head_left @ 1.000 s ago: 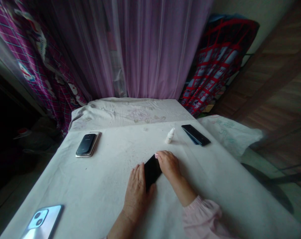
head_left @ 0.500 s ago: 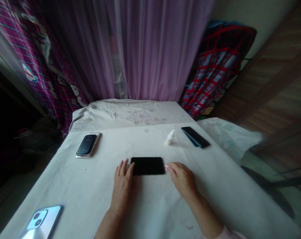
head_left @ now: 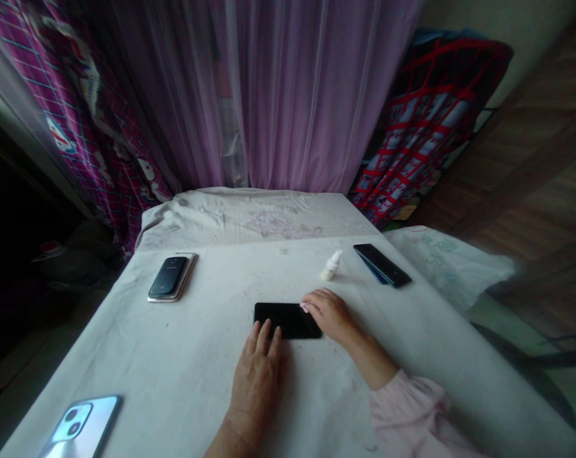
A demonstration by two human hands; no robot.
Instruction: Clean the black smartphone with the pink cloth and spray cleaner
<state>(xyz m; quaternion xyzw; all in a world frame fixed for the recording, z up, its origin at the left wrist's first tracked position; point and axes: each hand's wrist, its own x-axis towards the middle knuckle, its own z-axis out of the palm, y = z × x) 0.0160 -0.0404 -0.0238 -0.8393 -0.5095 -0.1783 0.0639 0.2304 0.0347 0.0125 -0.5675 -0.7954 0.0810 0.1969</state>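
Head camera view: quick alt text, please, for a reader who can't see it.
The left hand and right hand touch a black smartphone lying flat on a white cloth. Beyond it are a small white bottle, a black phone and a dark phone; a silver phone lies at the near left.

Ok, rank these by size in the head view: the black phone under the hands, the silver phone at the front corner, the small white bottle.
1. Black phone and silver phone: unsure, since the silver one sits nearer the camera and runs off the frame.
2. White bottle: smallest.
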